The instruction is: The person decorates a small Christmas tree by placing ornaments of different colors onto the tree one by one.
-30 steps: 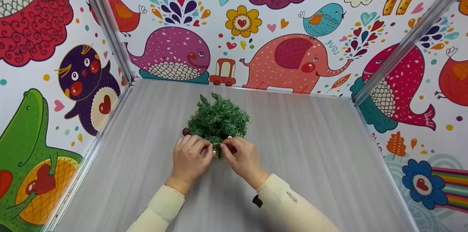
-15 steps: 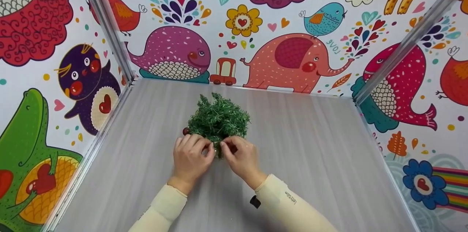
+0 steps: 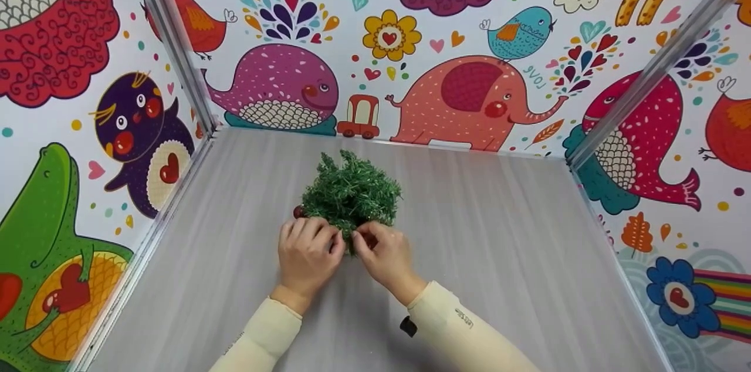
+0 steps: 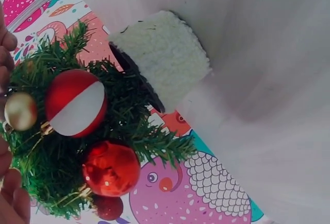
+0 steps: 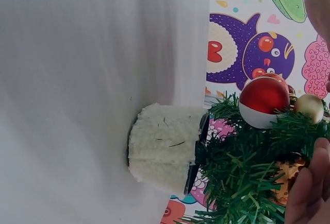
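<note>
A small artificial Christmas tree (image 3: 355, 184) stands in a pot covered in white fleece (image 4: 162, 59). At its front, my left hand (image 3: 308, 249) and right hand (image 3: 384, 252) meet from either side, each with thumb and fingers pinching at the green branch tips. I cannot tell whether a thread is also between the fingertips. A pale gold bauble (image 4: 20, 112) hangs close by the fingers. Around it hang a red-and-white bauble (image 4: 76, 103), a shiny red bauble (image 4: 111, 168) and an orange-gold bauble (image 5: 289, 177), the last beside the right fingers.
The grey wood-grain table (image 3: 499, 243) is enclosed by walls printed with cartoon animals (image 3: 469, 102), with metal strips (image 3: 176, 49) along the corners. A dark tab (image 3: 409, 326) sticks out under the right cream sleeve (image 3: 463, 331).
The hands stay at the tree's front with small finger shifts; the right fingertips edge slightly inward. A small gold glint seen between the hands earlier is now hidden. The tree keeps its place.
</note>
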A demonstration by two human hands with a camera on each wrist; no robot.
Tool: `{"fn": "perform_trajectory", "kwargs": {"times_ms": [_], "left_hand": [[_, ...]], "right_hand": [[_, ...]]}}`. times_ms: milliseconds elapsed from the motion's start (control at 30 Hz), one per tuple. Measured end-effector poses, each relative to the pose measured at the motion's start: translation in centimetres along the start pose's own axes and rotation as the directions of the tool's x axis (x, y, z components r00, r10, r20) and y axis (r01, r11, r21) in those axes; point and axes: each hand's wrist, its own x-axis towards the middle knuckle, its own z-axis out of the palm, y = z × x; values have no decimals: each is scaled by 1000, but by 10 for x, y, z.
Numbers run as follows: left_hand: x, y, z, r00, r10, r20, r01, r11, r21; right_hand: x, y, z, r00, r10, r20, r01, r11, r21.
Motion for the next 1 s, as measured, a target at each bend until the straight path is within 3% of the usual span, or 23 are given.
{"fn": "perform_trajectory", "kwargs": {"times_ms": [200,467,567,767,1000], "left_hand": [[-5,0,1,1000,19,-8,-19,1000,11],[-7,0,1,998,22,56,-18,998,-65],[-8,1,0,998,5,64,0,997,-73],[-6,6,-2,991,-107,83,116,986,-116],[-2,9,-2,993,-105,53,108,992,-71]], "right_hand": [[-1,4,1,994,-106,-23,103,989,-105],[-1,8,-1,978,-208,12,207,962,-181],[-2,8,-2,975,-220,23,221,959,-180],[1,6,-5,965,-260,-30,253,956,-149],[3,5,-7,968,-247,-37,238,957,-167]]}}
